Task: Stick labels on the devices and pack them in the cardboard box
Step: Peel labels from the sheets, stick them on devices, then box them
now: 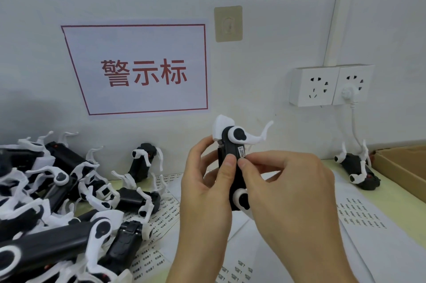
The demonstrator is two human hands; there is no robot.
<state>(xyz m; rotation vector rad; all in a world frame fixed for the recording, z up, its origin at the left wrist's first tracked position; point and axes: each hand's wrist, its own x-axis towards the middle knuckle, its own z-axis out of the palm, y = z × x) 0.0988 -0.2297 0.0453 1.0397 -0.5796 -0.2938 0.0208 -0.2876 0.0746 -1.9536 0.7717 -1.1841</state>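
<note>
A black device with white clip arms (232,144) is held upright in front of the wall. My left hand (207,181) grips its body from the left, thumb on the front face. My right hand (288,190) covers its lower right side and pinches a small white label (241,151) against the black body with thumb and forefinger. Several more black-and-white devices (57,202) lie piled on the left of the table. One device (359,172) lies at the right next to the cardboard box (405,167). Label sheets (359,213) lie under my hands.
A wall sign with red characters (143,70) hangs behind the pile. Two wall sockets (329,85) sit at the right, one with a white plug and cable (352,116) hanging down. One device (143,162) leans against the wall at centre.
</note>
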